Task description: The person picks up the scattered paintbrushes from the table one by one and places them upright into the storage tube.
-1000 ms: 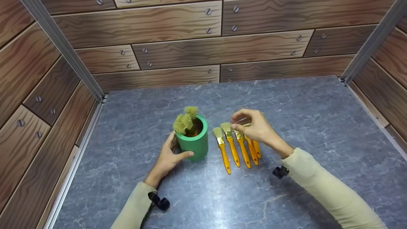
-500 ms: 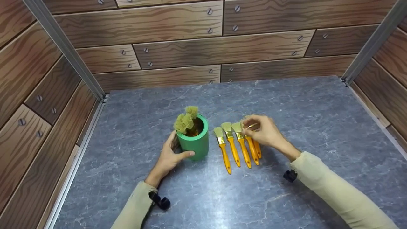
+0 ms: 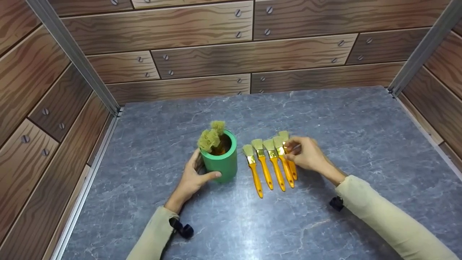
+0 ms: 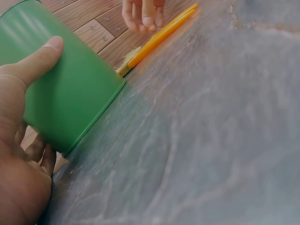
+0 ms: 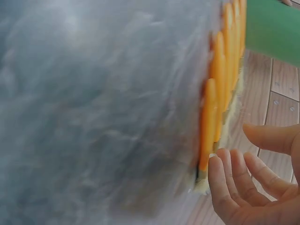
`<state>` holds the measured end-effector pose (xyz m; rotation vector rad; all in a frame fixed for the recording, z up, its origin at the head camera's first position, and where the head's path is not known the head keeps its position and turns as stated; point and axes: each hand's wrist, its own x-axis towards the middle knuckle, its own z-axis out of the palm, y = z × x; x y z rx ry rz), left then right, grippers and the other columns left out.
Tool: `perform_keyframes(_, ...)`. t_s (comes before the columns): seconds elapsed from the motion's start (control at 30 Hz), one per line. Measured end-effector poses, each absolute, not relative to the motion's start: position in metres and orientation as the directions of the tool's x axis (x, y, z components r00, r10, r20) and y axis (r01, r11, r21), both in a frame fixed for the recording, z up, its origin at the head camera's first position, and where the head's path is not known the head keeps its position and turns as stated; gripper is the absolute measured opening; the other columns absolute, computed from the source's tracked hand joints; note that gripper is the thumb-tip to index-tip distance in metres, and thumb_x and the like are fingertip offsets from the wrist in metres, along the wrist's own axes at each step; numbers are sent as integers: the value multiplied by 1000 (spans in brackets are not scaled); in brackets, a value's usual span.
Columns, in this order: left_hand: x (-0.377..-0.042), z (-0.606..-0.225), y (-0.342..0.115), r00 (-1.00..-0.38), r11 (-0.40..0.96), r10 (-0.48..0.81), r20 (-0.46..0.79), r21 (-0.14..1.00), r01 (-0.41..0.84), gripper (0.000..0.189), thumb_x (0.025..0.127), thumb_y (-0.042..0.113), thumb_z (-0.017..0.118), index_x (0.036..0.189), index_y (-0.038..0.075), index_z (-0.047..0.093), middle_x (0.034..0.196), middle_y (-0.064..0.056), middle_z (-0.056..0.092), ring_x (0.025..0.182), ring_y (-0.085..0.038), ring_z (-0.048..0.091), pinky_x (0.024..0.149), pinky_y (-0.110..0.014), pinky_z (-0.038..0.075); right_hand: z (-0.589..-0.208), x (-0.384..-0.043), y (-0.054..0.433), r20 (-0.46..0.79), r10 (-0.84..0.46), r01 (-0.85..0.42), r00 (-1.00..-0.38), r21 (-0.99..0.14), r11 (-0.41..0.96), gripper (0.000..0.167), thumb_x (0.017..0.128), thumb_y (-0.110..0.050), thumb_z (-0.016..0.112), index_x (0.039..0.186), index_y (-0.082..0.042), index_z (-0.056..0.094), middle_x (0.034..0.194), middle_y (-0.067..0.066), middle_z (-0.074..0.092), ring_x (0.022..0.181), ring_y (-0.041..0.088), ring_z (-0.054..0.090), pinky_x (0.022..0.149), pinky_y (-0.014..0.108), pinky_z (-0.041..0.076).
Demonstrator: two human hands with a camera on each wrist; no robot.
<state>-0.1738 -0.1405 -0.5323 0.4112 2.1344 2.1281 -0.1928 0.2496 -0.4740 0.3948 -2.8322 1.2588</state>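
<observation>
A green cylindrical cup [image 3: 221, 167] stands upright on the table, with brush heads [image 3: 209, 140] sticking up over its rim. My left hand [image 3: 190, 180] holds it from the left, thumb on the near side and fingers round the back. To the right, several paintbrushes [image 3: 276, 169] with yellow-orange handles lie in a fanned row, bristles facing away from me. My right hand [image 3: 307, 156] hovers at the rightmost brush [image 3: 284, 136] and covers part of it. In the right wrist view, its thumb and loosely bent fingers [image 5: 232, 180] are spread apart with nothing between them.
The grey marbled table [image 3: 162, 119] is bounded by wood-patterned panels [image 3: 202, 36] at the back and sides. Metal rails [image 3: 86, 180] run along the panel edges. Black wrist devices [image 3: 182, 227] sit at both sleeves.
My right hand has moved right and slightly nearer along the brush row, uncovering the heads of the brushes on the right. The left hand and cup have stayed put.
</observation>
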Motion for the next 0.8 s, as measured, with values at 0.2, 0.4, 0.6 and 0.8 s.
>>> perform_keyframes(0.2, -173, -533, -141, -963, 4, 249, 103, 994, 107, 115, 84, 18, 95, 172, 15, 21, 172, -9, 38, 160, -29, 34, 132, -48, 31, -481, -195, 255, 98, -217, -220, -971, -717, 662, 25, 82, 4, 86, 104, 5, 75, 95, 19, 76, 83, 31, 76, 72, 27, 64)
perform_keyframes(0.4, -174, -533, -141, -958, 1, 261, 115, 993, 120, 111, 85, 18, 94, 171, 17, 24, 170, -6, 41, 159, -27, 37, 131, -48, 33, -484, -198, 259, 60, -219, -196, -974, -709, 678, 25, 79, 1, 88, 100, 5, 73, 92, 18, 75, 78, 23, 73, 65, 16, 57)
perform_keyframes(0.6, -174, -533, -142, -958, -3, 264, 114, 993, 118, 112, 85, 19, 94, 171, 17, 24, 169, -6, 42, 159, -26, 38, 131, -47, 33, -481, -199, 261, -33, -173, -101, -984, -697, 709, 30, 80, -5, 91, 102, 4, 73, 95, 17, 76, 82, 22, 72, 76, 30, 63)
perform_keyframes(0.8, -174, -532, -141, -960, -6, 254, 120, 992, 123, 115, 83, 17, 95, 172, 15, 22, 170, -10, 41, 159, -29, 37, 131, -49, 32, -478, -202, 261, -92, -135, -41, -987, -660, 750, 30, 80, -12, 93, 100, 0, 72, 89, 9, 75, 79, 17, 66, 73, 28, 55)
